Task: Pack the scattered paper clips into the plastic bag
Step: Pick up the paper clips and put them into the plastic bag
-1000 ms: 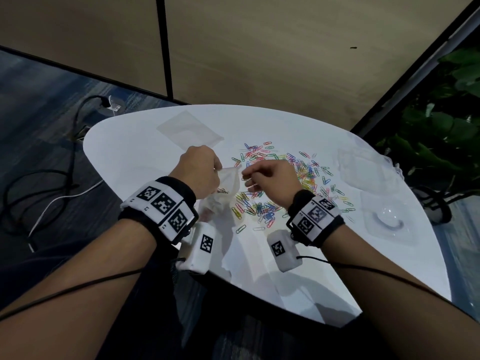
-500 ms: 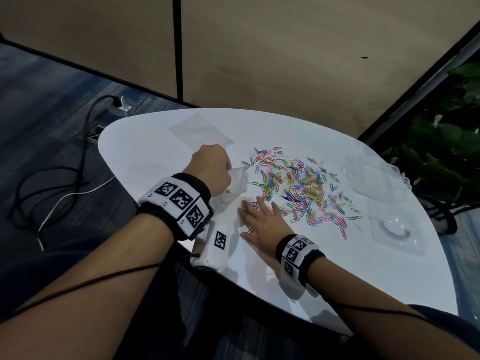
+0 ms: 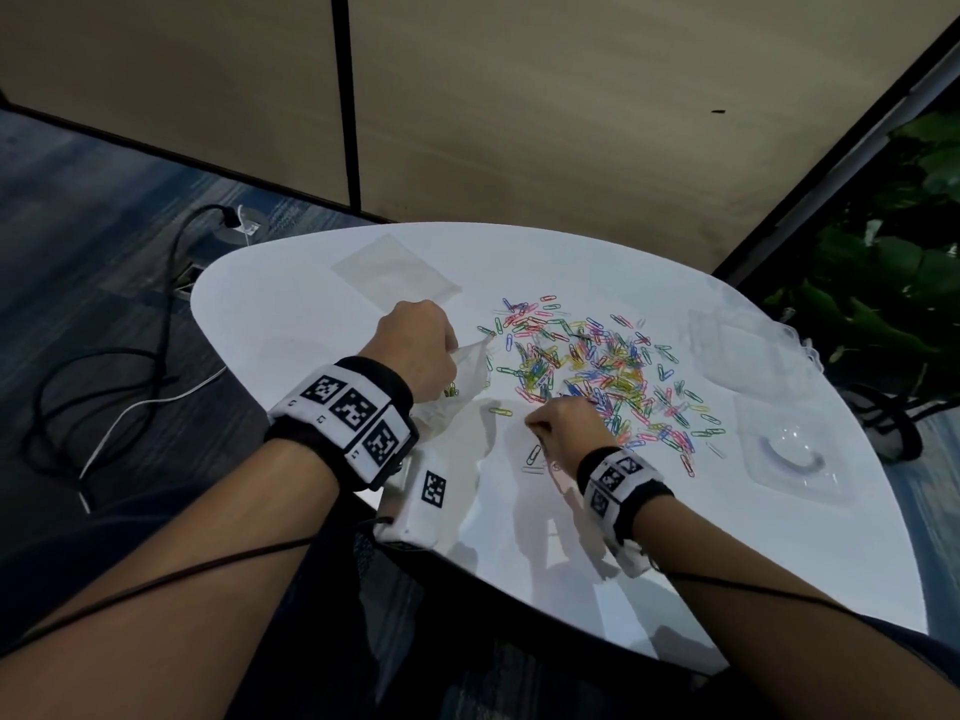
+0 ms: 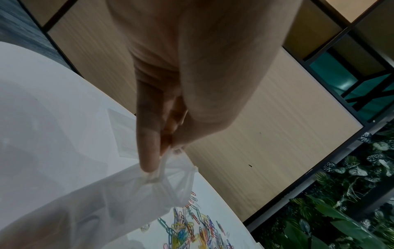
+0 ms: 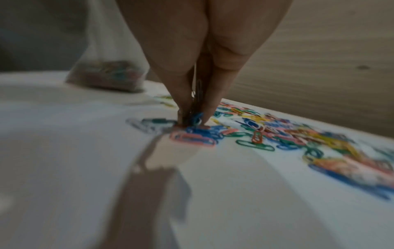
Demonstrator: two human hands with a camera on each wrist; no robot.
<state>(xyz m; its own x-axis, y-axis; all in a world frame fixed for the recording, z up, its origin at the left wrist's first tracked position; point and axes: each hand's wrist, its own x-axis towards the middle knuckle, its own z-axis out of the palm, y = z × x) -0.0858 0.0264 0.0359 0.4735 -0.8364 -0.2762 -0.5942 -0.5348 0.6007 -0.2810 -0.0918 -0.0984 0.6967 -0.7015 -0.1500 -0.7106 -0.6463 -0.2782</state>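
Note:
A heap of coloured paper clips [image 3: 597, 376] [image 5: 298, 136] is spread over the middle of the white table [image 3: 291, 314]. My left hand [image 3: 415, 350] [image 4: 162, 151] pinches the top edge of a clear plastic bag [image 3: 467, 381] [image 4: 106, 202] and holds it upright at the heap's left edge. Some clips lie in the bag's bottom [image 5: 106, 74]. My right hand [image 3: 558, 423] [image 5: 192, 121] is down on the table at the near edge of the heap. Its fingertips [image 5: 181, 116] pinch a small bunch of clips against the tabletop.
A flat empty clear bag [image 3: 395, 275] lies at the table's far left. Clear plastic trays [image 3: 789, 454] sit at the right side. Loose clips [image 3: 532, 454] lie near my right wrist. Cables [image 3: 130, 366] run over the floor on the left; plants [image 3: 893, 283] stand at the right.
My right hand left the bag's mouth, went flat on the table near the heap, and now has closed its fingertips on clips. The left hand kept hold of the bag.

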